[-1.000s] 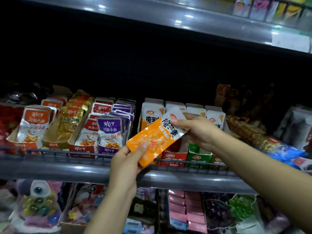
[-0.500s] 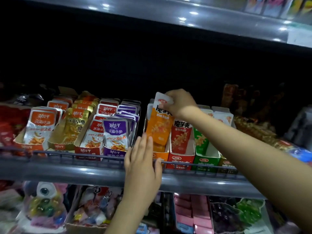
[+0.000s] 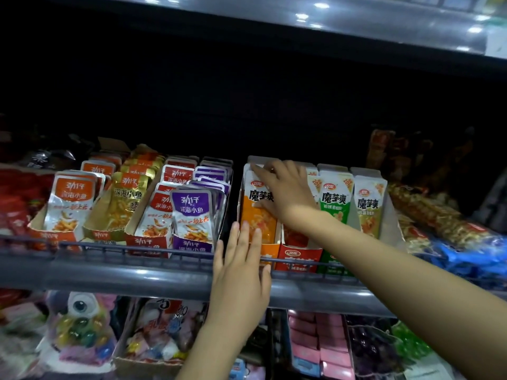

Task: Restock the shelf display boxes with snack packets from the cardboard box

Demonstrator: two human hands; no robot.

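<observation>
A shelf (image 3: 137, 281) carries rows of display boxes behind a wire rail. In the orange box (image 3: 270, 249), an orange packet (image 3: 258, 215) stands upright at the front. The right hand (image 3: 285, 193) lies flat on it, fingers straight, likely seating it. The left hand (image 3: 241, 275), fingers straight, steadies the box front.
</observation>
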